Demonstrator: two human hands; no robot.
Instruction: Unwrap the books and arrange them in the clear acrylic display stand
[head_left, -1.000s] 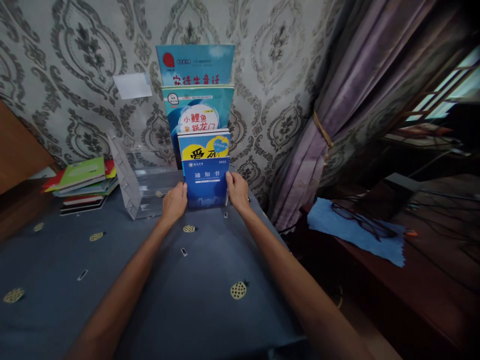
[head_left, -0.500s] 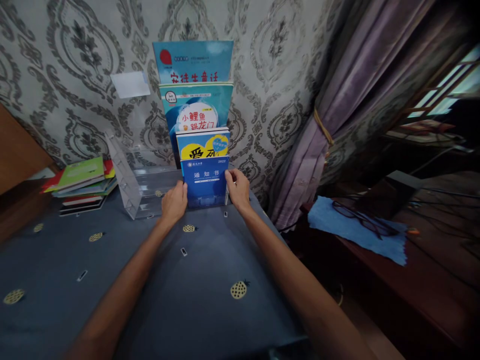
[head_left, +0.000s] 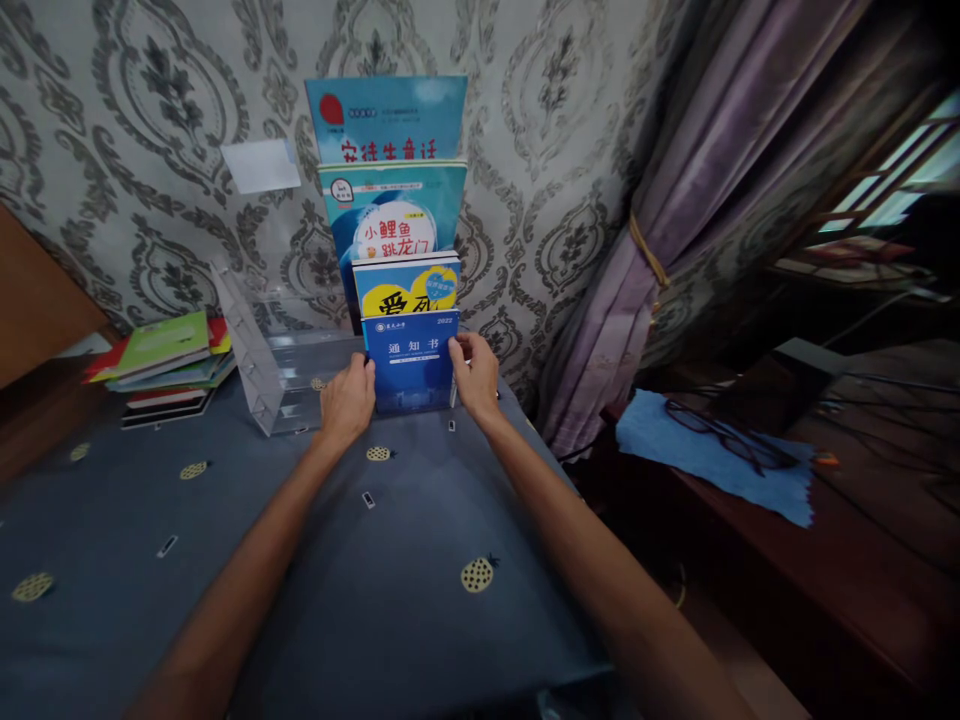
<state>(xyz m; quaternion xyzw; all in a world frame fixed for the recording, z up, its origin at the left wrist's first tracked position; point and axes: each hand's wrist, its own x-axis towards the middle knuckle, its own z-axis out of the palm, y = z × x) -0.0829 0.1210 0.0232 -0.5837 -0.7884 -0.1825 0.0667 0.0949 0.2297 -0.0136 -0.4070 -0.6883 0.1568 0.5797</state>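
Observation:
A dark blue booklet (head_left: 414, 372) marked 2022 stands upright in the lowest front tier of a clear acrylic book rack (head_left: 264, 392). My left hand (head_left: 349, 400) is closed at the booklet's left edge, its fingertips partly hidden. At the right edge my right hand (head_left: 474, 374) grips with the thumb in front and the fingers curled behind. Behind it, rising in steps, stand a yellow-and-blue book (head_left: 397, 290), a teal book with a white circle (head_left: 442, 205) and a taller teal book (head_left: 390, 110).
Left of the rack lies a pile of thin books (head_left: 169, 350) on the blue pineapple-print tablecloth (head_left: 375, 590). Patterned wallpaper and a tied purple curtain (head_left: 600, 300) stand behind. On the lower dark red surface at right, glasses (head_left: 739, 440) rest on a blue cloth (head_left: 675, 450).
Both hands stay at the booklet's sides with barely any movement. The view has shifted very slightly.

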